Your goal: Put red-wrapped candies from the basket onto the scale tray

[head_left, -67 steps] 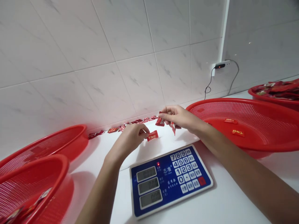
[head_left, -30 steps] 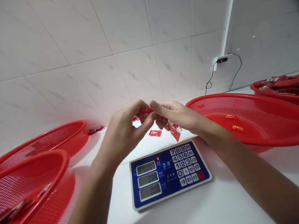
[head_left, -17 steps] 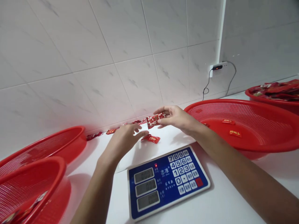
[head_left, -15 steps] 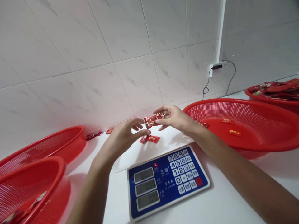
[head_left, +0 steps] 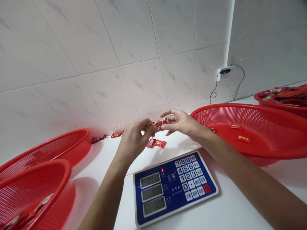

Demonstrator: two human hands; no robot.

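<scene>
Four red plastic baskets (head_left: 249, 110) sit around what I see from the head camera, and a blue weighing scale (head_left: 172, 188) lies nearest, marked 志准. My left hand (head_left: 134, 143) and right hand (head_left: 182, 123) both pinch one red-white wrapped candy (head_left: 157, 124) above the white counter (head_left: 216, 204). Two red candies (head_left: 155, 143) lie below; the nearest right basket holds three, and the far basket (head_left: 260, 100) is heaped.

Blue digital price scale (head_left: 174, 188) lower centre on white counter (head_left: 230, 207); red perforated plastic baskets (head_left: 240, 116) at right and lower left; white wall socket (head_left: 225, 71) upper right, thin black cable hanging.
</scene>
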